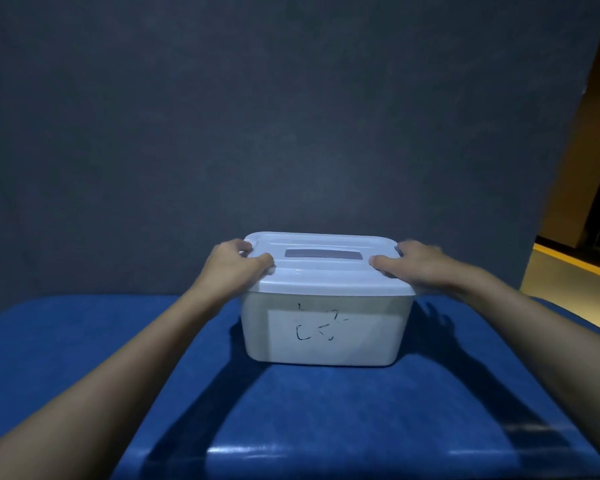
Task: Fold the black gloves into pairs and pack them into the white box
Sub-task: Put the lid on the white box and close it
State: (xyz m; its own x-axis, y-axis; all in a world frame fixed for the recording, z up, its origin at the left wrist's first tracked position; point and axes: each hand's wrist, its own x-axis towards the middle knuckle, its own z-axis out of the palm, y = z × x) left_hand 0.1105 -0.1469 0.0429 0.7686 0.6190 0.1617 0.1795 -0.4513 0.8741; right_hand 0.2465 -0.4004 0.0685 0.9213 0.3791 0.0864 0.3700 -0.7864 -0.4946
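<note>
The white box stands on the blue table, with a paper label bearing black marks on its near wall. A pale lid with a grey handle recess covers it. My left hand grips the lid's left end, thumb on top and fingers curled over the edge. At the lid's right end, my right hand grips it with the thumb lying on top. No black gloves show; the inside of the box is hidden.
The blue cloth-covered table stretches wide around the box. A dark grey wall rises right behind it. At the far right lies a yellowish floor strip.
</note>
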